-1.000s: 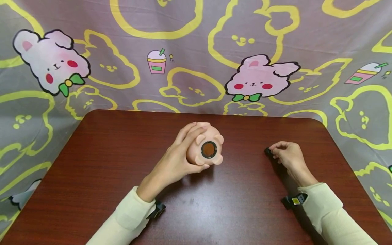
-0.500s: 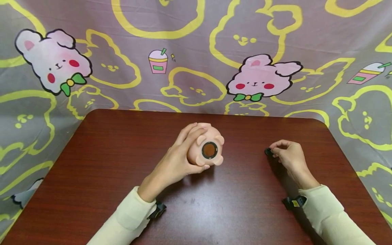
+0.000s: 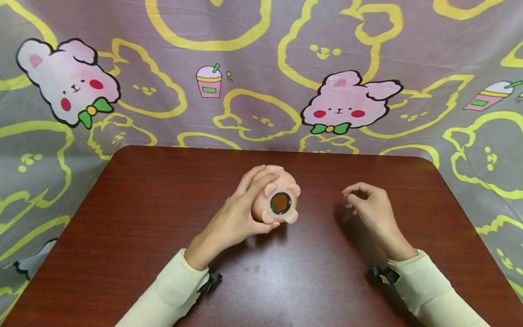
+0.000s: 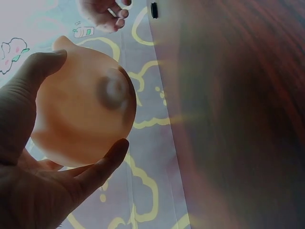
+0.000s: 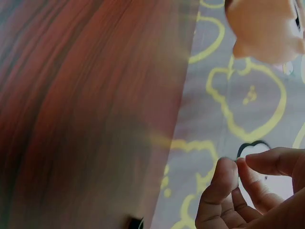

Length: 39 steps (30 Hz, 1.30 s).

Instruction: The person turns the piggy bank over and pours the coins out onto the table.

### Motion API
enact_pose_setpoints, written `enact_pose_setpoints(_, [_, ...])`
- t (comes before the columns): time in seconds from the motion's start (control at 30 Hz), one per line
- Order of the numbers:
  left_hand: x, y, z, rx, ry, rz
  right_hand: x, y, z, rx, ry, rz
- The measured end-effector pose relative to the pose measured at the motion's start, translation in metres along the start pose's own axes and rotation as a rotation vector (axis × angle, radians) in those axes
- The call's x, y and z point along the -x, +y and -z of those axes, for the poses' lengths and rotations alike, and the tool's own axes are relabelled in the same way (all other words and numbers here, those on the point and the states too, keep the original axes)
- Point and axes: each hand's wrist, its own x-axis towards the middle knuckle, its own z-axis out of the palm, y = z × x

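My left hand (image 3: pixel 229 215) grips a round pink piggy bank (image 3: pixel 261 213), thumb below and fingers over the top. Its stubby feet and the black-ringed round opening (image 3: pixel 280 203) in its base face the head camera; brown shows inside the ring. The left wrist view has the smooth pink body (image 4: pixel 76 109) between thumb and fingers. To the right of the bank, my right hand (image 3: pixel 373 209) hovers with loosely bent fingers and nothing visible in them. A small black plug (image 4: pixel 154 9) lies on the table, apart from that hand; in the head view the hand hides it.
A dark red-brown wooden table (image 3: pixel 163 195) lies under both hands. Behind and beside it hangs a grey cloth (image 3: pixel 253 59) printed with rabbits and yellow outlines. Black straps with small devices sit at both wrists.
My right hand has let go of the black plug and moved left, towards the piggy bank. My left hand still holds the bank, which has dipped very slightly.
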Motion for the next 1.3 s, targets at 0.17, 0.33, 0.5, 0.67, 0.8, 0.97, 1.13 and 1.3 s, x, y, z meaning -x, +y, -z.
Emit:
enact_pose_setpoints(0.17, [0.001,0.000,-0.002,-0.022,-0.001,-0.007,0.004,-0.010,-0.008,-0.019,-0.026,0.024])
enact_pose_setpoints(0.33, [0.001,0.001,-0.003,-0.023,-0.004,-0.017,0.007,-0.017,-0.013,-0.049,-0.053,0.040])
enact_pose_setpoints(0.5, [0.001,0.002,-0.003,-0.024,-0.025,-0.011,0.011,-0.024,-0.019,-0.099,-0.102,0.065])
enact_pose_setpoints(0.67, [0.001,0.003,-0.004,-0.028,-0.039,-0.023,0.016,-0.031,-0.027,-0.138,-0.199,0.119])
enact_pose_setpoints(0.8, [0.002,0.003,-0.006,-0.025,-0.053,-0.041,0.018,-0.037,-0.033,-0.188,-0.288,0.142])
enact_pose_setpoints(0.97, [0.003,0.002,-0.007,-0.013,-0.077,-0.061,0.018,-0.043,-0.038,-0.288,-0.395,0.146])
enact_pose_setpoints(1.13, [0.004,0.002,-0.007,0.002,-0.091,-0.089,0.014,-0.045,-0.041,-0.358,-0.504,0.103])
enact_pose_setpoints(1.3, [0.004,0.003,-0.008,0.000,-0.083,-0.119,0.009,-0.041,-0.042,-0.400,-0.592,0.061])
